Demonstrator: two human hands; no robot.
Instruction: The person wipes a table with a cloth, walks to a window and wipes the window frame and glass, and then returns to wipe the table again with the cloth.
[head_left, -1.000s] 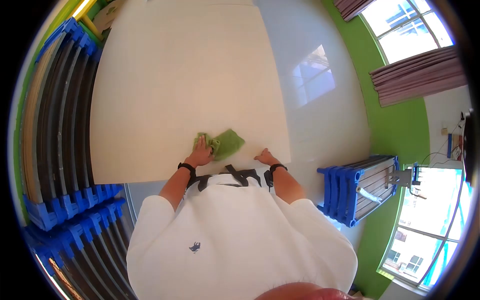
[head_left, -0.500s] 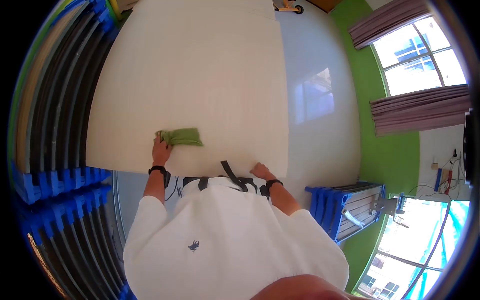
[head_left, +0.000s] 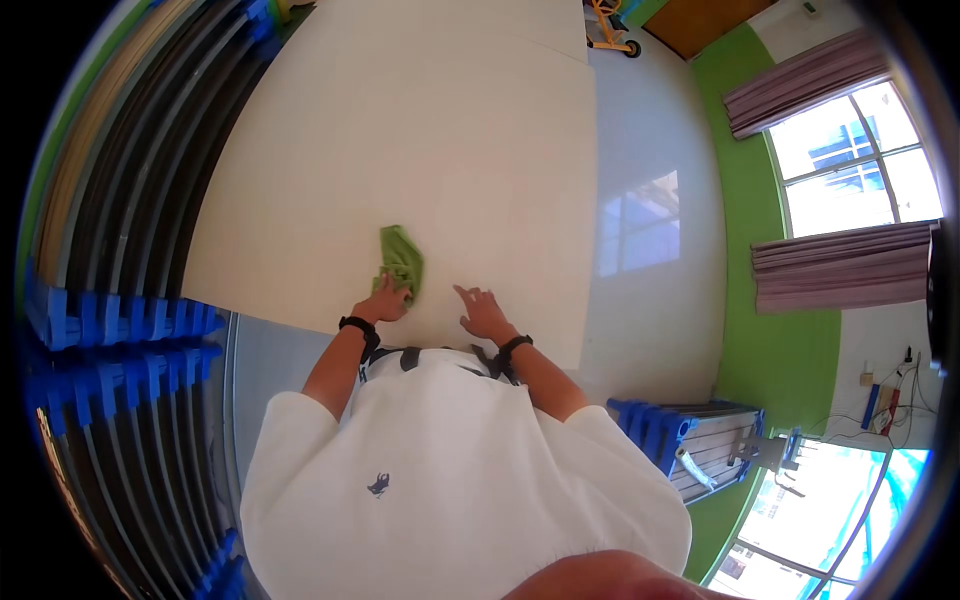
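- Green cloth [head_left: 403, 252] has moved from the table's [head_left: 420, 130] left toward its middle front.
- Left hand [head_left: 384, 299] pinches the cloth's bunched end.
- Right hand [head_left: 486, 314], fingers loosely spread, is near the table's front edge.

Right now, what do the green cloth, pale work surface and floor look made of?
Green cloth: soft matte textile, likely microfibre; it bunches at the left hand.
Pale work surface: perhaps laminate or wood, smooth, low sheen; even colour, no sharp reflections.
Floor: glossy, perhaps tile or sealed coating; it mirrors a window.
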